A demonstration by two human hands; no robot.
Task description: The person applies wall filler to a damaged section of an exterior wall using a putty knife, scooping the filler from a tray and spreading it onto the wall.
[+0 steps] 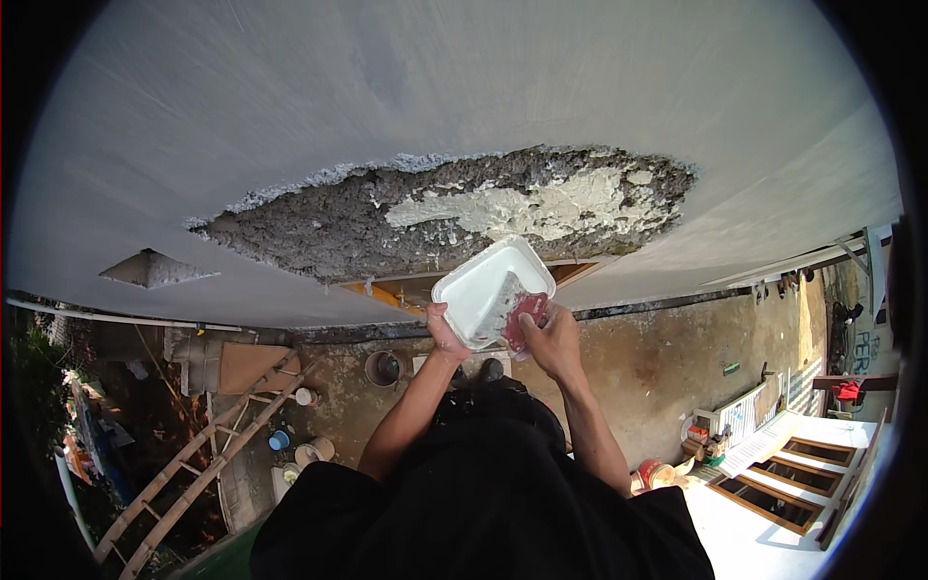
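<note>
My left hand (445, 332) grips the near left side of a white plastic tray (462, 293), its fingers mostly hidden underneath. In my right hand (554, 344) is a putty knife (529, 316) with a red handle, its smeared blade reaching into the tray. Some white paste seems to lie in the tray, though its depth is hard to make out. Just beyond the tray, the grey wall (464, 87) has a long, rough, broken patch (309, 228). Uneven white filler (565, 205) covers part of that patch, mostly towards its right side.
A triangular hollow (150, 269) marks the wall at left. Below, a wooden ladder (193, 469) leans near a blue pail (279, 441). A dark bucket (383, 368) stands by the wall's foot. Brown-framed windows (785, 478) and a red-and-white bucket (655, 474) are at right.
</note>
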